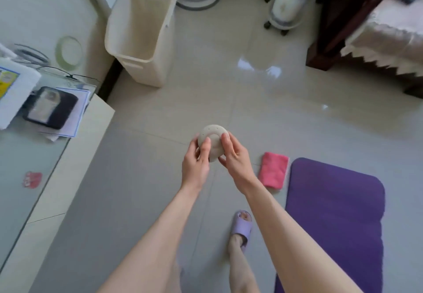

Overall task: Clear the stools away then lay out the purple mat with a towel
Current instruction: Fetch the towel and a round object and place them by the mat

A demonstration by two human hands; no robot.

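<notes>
A purple mat [334, 219] lies flat on the tiled floor at the lower right. A folded pink towel [273, 170] lies on the floor by the mat's far left corner. In mid-air over the floor, both hands hold a small round beige disc [212, 139] with a ring mark and small holes on its face. My left hand [196, 162] grips its left side, and my right hand [233, 157] pinches its right side. No stool is in view.
A tall cream plastic bin [139, 36] stands at the back left beside a white glass-topped table [29, 173] with papers and a dark device. White planters [288, 0] stand at the back, and dark wooden furniture [338, 29] at the right. My slippered foot [241, 226] is beside the mat.
</notes>
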